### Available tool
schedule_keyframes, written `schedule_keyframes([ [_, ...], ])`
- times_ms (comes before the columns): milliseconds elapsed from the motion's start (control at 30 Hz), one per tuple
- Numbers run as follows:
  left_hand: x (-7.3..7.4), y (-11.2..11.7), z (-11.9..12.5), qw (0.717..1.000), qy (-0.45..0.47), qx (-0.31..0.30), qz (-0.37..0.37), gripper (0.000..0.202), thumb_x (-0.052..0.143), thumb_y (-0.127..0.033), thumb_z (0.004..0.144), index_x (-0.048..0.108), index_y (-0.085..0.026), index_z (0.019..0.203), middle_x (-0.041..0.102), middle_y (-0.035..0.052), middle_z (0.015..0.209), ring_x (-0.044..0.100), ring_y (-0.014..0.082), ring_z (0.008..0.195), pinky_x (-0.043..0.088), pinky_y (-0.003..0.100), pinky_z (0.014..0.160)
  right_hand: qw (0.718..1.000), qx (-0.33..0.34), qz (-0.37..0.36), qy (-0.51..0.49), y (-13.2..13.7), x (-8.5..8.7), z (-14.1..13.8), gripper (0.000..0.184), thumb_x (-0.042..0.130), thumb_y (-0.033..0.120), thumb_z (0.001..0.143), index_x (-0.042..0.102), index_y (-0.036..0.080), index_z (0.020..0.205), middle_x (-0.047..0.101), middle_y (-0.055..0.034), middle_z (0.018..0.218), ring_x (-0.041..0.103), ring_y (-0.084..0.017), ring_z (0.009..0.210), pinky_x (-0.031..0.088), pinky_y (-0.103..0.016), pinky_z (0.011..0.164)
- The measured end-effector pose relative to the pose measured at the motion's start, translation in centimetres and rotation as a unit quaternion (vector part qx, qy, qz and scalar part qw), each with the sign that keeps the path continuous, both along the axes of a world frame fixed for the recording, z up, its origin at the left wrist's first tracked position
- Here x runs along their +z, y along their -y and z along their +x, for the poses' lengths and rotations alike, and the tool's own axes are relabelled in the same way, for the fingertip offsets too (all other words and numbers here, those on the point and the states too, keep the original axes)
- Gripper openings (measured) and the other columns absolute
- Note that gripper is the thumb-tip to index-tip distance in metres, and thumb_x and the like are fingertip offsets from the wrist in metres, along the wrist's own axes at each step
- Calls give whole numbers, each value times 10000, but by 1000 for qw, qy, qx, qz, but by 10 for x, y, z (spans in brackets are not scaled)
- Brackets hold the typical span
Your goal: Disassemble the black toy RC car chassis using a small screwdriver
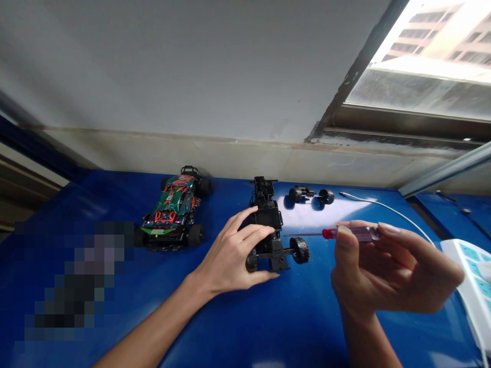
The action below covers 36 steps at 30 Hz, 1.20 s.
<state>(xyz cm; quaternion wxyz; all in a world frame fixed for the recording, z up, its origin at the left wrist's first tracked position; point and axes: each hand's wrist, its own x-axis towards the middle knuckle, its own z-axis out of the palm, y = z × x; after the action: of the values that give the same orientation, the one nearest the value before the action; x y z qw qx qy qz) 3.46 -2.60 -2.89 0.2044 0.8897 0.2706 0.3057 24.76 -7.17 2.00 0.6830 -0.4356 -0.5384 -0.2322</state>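
I watch my left hand (236, 250) half open, gripping a black toy-car chassis (270, 217) toward the back edge of the blue table (261, 327); my right hand (383, 271) pinched closed around a slim screwdriver (329, 233), its tip near the chassis; a wheeled axle (309, 193) nearer the back-right corner.

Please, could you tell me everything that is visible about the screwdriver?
The screwdriver has a see-through, pinkish handle that looks like plastic, a bright red front end and a long, thin shaft. It lies roughly level in the right hand, which partly hides the handle. The shaft points left, toward the black chassis; I cannot tell the tip's shape or whether it touches.
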Motion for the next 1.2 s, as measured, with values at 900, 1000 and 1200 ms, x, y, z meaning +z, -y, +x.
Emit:
schedule_keyframes([
  [900, 0, -7, 0, 999, 34, 22, -25, 713, 895, -518, 806, 642, -280, 1428, 765, 76, 1362, 490, 396, 1523, 403, 660, 1254, 974, 169, -137, 69, 18, -4, -7, 562, 841, 40, 769, 671, 284, 1246, 771, 20, 893, 745, -161, 663, 648, -319, 586],
  [1000, 2, -9, 0, 998, 39, 25, -34, 711, 897, -504, 808, 641, -280, 1433, 765, 68, 1372, 499, 381, 1516, 417, 642, 1242, 975, 162, -141, 56, 18, -12, -8, 671, 919, 43, 703, 671, 304, 1269, 783, 11, 969, 761, -173, 744, 666, -323, 612],
  [1200, 3, -11, -3, 998, 31, 11, -48, 728, 889, -534, 813, 640, -283, 1449, 757, 62, 1396, 507, 369, 1517, 393, 635, 1262, 972, 191, -135, 20, 15, -13, -18, 737, 906, -24, 694, 702, 319, 1314, 795, 23, 916, 763, -174, 712, 665, -323, 608],
])
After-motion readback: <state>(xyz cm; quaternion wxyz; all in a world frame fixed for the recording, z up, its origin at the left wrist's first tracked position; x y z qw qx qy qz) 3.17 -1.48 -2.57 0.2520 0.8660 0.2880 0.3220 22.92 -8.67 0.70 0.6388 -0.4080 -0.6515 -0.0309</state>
